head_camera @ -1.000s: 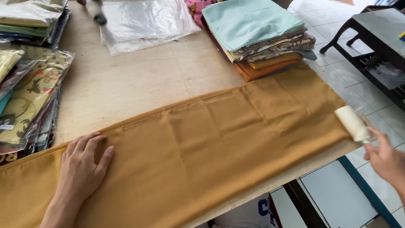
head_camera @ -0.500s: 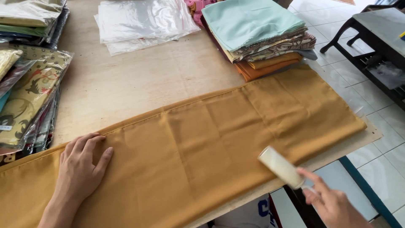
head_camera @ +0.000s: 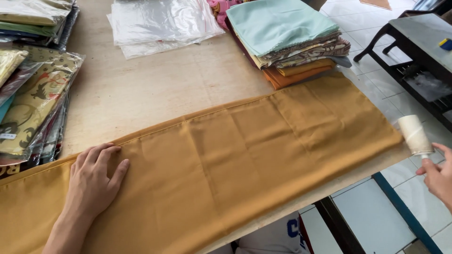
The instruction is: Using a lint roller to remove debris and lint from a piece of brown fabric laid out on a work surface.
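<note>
Wooden table (head_camera: 155,94), one mustard cloth (head_camera: 245,155), left hand (head_camera: 94,181) flat, fingers spread, right hand (head_camera: 438,174) gripping one lint roller (head_camera: 414,135)

- My table (head_camera: 155,99), pale wood, bare in the middle.
- Mustard cloth (head_camera: 245,155) spread along 6 o'clock.
- Folded fabrics (head_camera: 292,42) at 1.
- Clear bags (head_camera: 160,23) at 12.
- Wrapped fabrics (head_camera: 33,94) at 9.

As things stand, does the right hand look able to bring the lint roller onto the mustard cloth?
Probably yes. The right hand holds the lint roller just off the mustard cloth at its right end, with nothing between them. The left hand lies flat far along the cloth.
</note>
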